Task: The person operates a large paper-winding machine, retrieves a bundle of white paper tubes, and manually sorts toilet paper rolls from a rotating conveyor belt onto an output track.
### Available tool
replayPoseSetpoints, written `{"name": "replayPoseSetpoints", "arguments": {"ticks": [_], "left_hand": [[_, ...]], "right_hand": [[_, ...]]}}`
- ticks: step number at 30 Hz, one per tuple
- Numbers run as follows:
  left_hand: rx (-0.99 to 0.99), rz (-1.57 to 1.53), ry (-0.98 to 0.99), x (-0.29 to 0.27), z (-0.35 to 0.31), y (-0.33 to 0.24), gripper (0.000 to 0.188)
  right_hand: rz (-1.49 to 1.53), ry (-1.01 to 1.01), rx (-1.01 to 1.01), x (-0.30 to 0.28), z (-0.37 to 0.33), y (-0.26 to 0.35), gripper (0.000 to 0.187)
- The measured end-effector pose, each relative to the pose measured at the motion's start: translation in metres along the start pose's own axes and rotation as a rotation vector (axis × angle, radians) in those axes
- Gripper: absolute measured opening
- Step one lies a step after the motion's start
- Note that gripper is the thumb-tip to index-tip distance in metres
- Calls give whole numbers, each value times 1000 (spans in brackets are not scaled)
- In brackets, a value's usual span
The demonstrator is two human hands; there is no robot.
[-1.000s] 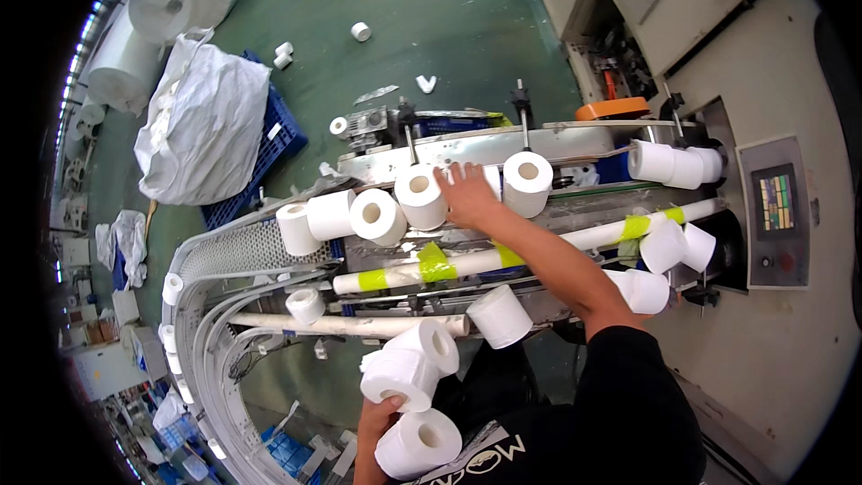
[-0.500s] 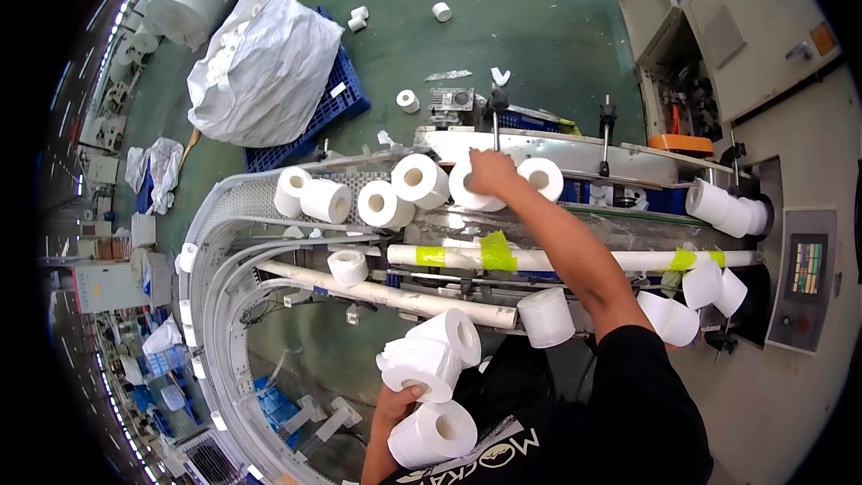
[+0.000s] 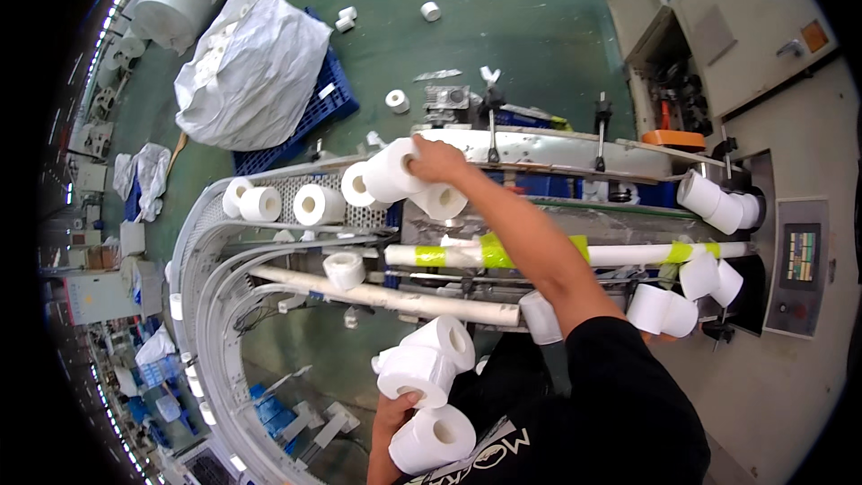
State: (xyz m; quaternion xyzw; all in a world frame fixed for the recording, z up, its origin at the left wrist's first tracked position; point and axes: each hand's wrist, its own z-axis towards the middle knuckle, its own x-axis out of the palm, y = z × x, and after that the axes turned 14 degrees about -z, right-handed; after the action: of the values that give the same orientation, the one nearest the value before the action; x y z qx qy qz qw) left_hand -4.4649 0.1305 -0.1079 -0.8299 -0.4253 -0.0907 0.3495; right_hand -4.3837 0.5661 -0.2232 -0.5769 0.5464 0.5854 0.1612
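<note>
My right hand (image 3: 438,163) is closed on a toilet paper roll (image 3: 390,172) over the conveyor, its fingers at the end of the core. Below that roll stand two others on the belt, one toilet roll (image 3: 356,183) to its left and one roll (image 3: 439,201) under my wrist. Close to my body, my left hand (image 3: 393,410) grips a toilet roll (image 3: 417,377) with the thumb at its core. Against it rests another roll (image 3: 446,342), and a further roll (image 3: 433,439) lies between my left forearm and my shirt.
The curved conveyor (image 3: 199,251) carries several rolls leftward around the bend. A long white tube (image 3: 620,254) with green tape crosses the machine. Rolls (image 3: 663,310) sit at the right, by the control panel (image 3: 802,260). Beyond stand a white sack (image 3: 256,72) and a blue pallet (image 3: 334,94).
My right hand has moved left along the conveyor and now holds a roll raised and tilted. Rolls on the belt have shifted left. My left hand keeps its hold.
</note>
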Motion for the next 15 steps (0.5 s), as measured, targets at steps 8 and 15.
{"name": "replayPoseSetpoints", "arguments": {"ticks": [8, 15], "left_hand": [[15, -69, -14, -20, -10, 13, 77], [0, -125, 76, -37, -7, -5, 73]], "right_hand": [[800, -96, 34, 25, -61, -86, 34], [-134, -112, 33, 42, -83, -108, 42]]}}
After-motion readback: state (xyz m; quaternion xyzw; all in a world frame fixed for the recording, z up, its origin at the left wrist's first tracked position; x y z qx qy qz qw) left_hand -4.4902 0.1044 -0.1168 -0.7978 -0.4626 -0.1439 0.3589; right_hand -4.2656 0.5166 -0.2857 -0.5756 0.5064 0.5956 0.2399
